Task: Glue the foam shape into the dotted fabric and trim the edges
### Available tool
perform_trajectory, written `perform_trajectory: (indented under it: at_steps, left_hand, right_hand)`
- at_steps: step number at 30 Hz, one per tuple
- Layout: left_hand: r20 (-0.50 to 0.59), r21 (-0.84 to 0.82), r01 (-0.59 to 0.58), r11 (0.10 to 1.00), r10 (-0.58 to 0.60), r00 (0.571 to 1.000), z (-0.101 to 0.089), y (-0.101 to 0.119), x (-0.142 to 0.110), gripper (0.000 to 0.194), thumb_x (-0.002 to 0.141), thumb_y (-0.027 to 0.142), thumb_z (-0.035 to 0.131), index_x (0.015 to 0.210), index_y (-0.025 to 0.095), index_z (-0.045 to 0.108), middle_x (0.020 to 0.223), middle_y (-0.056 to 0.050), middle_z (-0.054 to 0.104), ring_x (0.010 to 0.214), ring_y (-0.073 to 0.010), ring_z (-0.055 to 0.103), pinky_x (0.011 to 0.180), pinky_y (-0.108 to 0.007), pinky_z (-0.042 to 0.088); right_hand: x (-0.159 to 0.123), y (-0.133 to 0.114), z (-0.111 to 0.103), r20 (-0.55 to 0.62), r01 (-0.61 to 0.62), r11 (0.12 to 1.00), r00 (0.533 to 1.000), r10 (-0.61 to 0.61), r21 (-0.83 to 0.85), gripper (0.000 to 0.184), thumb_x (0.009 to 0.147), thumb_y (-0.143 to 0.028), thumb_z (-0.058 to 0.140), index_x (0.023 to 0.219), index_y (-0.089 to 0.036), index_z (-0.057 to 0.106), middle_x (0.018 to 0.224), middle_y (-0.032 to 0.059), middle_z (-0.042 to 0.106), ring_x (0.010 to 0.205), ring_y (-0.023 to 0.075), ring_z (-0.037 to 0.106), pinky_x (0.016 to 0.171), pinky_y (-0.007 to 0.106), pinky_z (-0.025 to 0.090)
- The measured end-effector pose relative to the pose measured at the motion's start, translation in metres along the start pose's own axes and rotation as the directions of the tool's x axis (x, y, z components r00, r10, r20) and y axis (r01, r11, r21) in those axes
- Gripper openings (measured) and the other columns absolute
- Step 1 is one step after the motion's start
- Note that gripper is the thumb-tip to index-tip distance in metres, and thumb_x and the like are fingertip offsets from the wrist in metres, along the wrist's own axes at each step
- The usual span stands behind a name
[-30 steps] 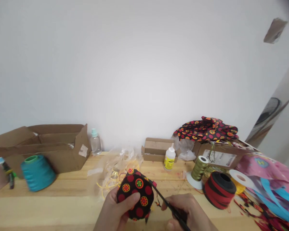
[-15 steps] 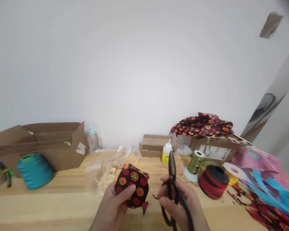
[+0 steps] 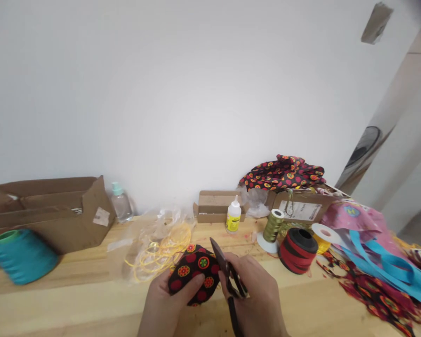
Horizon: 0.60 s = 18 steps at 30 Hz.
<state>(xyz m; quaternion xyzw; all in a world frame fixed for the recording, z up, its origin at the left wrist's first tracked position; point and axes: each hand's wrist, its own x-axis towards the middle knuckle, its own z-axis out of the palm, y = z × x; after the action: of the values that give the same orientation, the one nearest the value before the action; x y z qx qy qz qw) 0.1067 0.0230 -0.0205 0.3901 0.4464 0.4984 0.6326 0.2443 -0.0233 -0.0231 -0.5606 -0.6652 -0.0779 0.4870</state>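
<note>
My left hand (image 3: 166, 304) is closed around a rounded piece covered in black fabric with red and orange flowers (image 3: 194, 279), thumb pressed on its front. My right hand (image 3: 256, 299) grips black scissors (image 3: 228, 281) by the handles, the closed blades slanting up and left beside the fabric piece's right edge. Both hands hover low over the wooden tabletop (image 3: 91, 299), close together at the bottom middle of the view.
A teal thread cone (image 3: 21, 255) and open cardboard box (image 3: 49, 210) sit left. Yellow cord in plastic (image 3: 159, 248), a glue bottle (image 3: 233, 216), gold spool (image 3: 272, 227), red-black ribbon roll (image 3: 297, 250), flowered cloth on a box (image 3: 284, 173) and blue ribbons (image 3: 386, 267) lie behind and right.
The scissors swung from pointing straight up to slanting left against the fabric piece. My right hand moved closer to my left. The view shifted right.
</note>
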Motion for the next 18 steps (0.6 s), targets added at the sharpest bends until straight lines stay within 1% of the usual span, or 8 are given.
perform_trajectory:
  at_steps: [5, 6, 7, 9, 11, 12, 15, 18]
  left_hand:
    - [-0.021, 0.042, -0.047, 0.998, 0.047, 0.999, 0.001, -0.001, -0.002, 0.024, 0.041, 0.022, 0.079, 0.061, 0.013, 0.07, 0.057, -0.004, 0.071, 0.054, -0.018, 0.062, 0.053, -0.023, 0.05]
    - [-0.017, 0.019, -0.038, 0.999, 0.038, 0.999, 0.002, -0.001, -0.002, 0.024, 0.04, 0.022, 0.08, 0.06, 0.012, 0.069, 0.057, -0.004, 0.07, 0.053, -0.0178, 0.062, 0.052, -0.023, 0.05]
    - [-0.012, -0.023, -0.014, 1.0, 0.014, 1.0, 0.002, 0.0, -0.003, 0.025, 0.041, 0.021, 0.079, 0.062, 0.012, 0.069, 0.058, -0.005, 0.071, 0.054, -0.0181, 0.062, 0.053, -0.023, 0.05]
    - [0.022, -0.135, 0.055, 0.989, -0.052, 0.998, 0.003, 0.003, -0.003, 0.026, 0.044, 0.02, 0.078, 0.067, 0.012, 0.069, 0.062, -0.006, 0.071, 0.058, -0.02, 0.064, 0.056, -0.025, 0.05]
    - [0.085, -0.217, 0.115, 0.969, -0.098, 0.992, 0.003, 0.006, -0.004, 0.028, 0.047, 0.019, 0.077, 0.073, 0.012, 0.069, 0.067, -0.008, 0.072, 0.063, -0.0228, 0.065, 0.057, -0.028, 0.051]
    - [0.113, -0.24, 0.128, 0.962, -0.103, 0.988, 0.003, 0.007, -0.004, 0.029, 0.049, 0.018, 0.076, 0.076, 0.012, 0.069, 0.07, -0.008, 0.072, 0.065, -0.0236, 0.065, 0.057, -0.029, 0.051]
    - [0.15, -0.261, 0.134, 0.956, -0.096, 0.984, 0.002, 0.009, -0.005, 0.028, 0.052, 0.017, 0.075, 0.078, 0.012, 0.069, 0.072, -0.009, 0.072, 0.065, -0.0221, 0.066, 0.057, -0.025, 0.05]
    - [0.178, -0.238, 0.143, 0.961, -0.102, 0.979, 0.0, 0.007, -0.004, 0.023, 0.052, 0.017, 0.075, 0.075, 0.012, 0.07, 0.07, -0.009, 0.072, 0.065, -0.0205, 0.065, 0.058, -0.023, 0.05]
  right_hand:
    - [0.0, 0.001, 0.0, 0.017, 0.245, 0.96, 0.969, -0.245, -0.137, 0.035, 0.071, -0.004, 0.044, 0.103, -0.013, 0.057, 0.061, 0.0037, 0.065, 0.052, 0.0174, 0.055, 0.045, 0.025, 0.042]
    - [0.0, 0.001, 0.0, 0.007, 0.258, 0.957, 0.966, -0.259, -0.132, 0.036, 0.072, -0.005, 0.044, 0.103, -0.014, 0.057, 0.061, 0.0035, 0.065, 0.051, 0.0173, 0.055, 0.044, 0.025, 0.042]
    - [0.001, 0.0, -0.001, -0.017, 0.218, 0.971, 0.975, -0.221, -0.097, 0.034, 0.072, -0.006, 0.045, 0.102, -0.015, 0.057, 0.061, 0.003, 0.066, 0.05, 0.0168, 0.055, 0.043, 0.024, 0.042]
    - [0.001, -0.002, -0.001, -0.09, 0.024, 0.998, 0.996, -0.02, 0.051, 0.026, 0.072, -0.011, 0.052, 0.096, -0.018, 0.06, 0.062, 0.0014, 0.066, 0.047, 0.0143, 0.056, 0.043, 0.022, 0.045]
    - [0.002, -0.005, -0.001, -0.124, -0.185, 0.957, 0.968, 0.216, 0.222, 0.02, 0.07, -0.018, 0.059, 0.09, -0.019, 0.061, 0.063, 0.0003, 0.067, 0.043, 0.0115, 0.055, 0.043, 0.02, 0.046]
    - [0.002, -0.006, 0.0, -0.118, -0.243, 0.928, 0.951, 0.285, 0.283, 0.021, 0.069, -0.02, 0.062, 0.089, -0.018, 0.062, 0.063, 0.0001, 0.067, 0.042, 0.0107, 0.054, 0.043, 0.019, 0.046]
    - [0.001, -0.009, 0.003, -0.061, -0.259, 0.886, 0.951, 0.304, 0.384, 0.023, 0.067, -0.019, 0.063, 0.09, -0.018, 0.063, 0.06, -0.0008, 0.067, 0.042, 0.0107, 0.055, 0.041, 0.019, 0.046]
    - [0.0, -0.01, 0.006, -0.071, -0.224, 0.884, 0.959, 0.276, 0.411, 0.025, 0.066, -0.017, 0.063, 0.091, -0.021, 0.064, 0.061, -0.0015, 0.067, 0.046, 0.0115, 0.056, 0.042, 0.019, 0.046]
